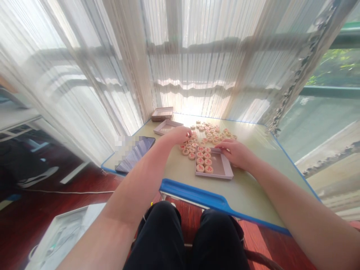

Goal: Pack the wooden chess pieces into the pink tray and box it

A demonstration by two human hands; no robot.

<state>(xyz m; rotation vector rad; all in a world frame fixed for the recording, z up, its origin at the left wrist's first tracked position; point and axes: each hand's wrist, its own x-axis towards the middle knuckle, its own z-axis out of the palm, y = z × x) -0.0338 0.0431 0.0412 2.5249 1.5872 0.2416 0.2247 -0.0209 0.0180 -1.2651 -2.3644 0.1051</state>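
Note:
Round wooden Chinese chess pieces [209,135] lie in a loose scatter on the table, marked with red or dark characters. My left hand [181,135] is over the left side of the scatter, fingers curled in a pinch; what is between the fingertips is hidden. A shallow cardboard box [223,172] sits in front of the scatter. Two columns of pieces with red characters [200,161] line its left side, and the rest of its bottom is bare. My right hand [236,153] grips the box at its far right corner with bent fingers.
The pale tabletop [258,187] has a blue rim with a raised blue ledge [194,195] at the front. At the back left are an open shallow box [168,127] and stacked boxes [162,113]. A tablet-like device [137,152] lies left. Sheer curtains [197,75] hang behind.

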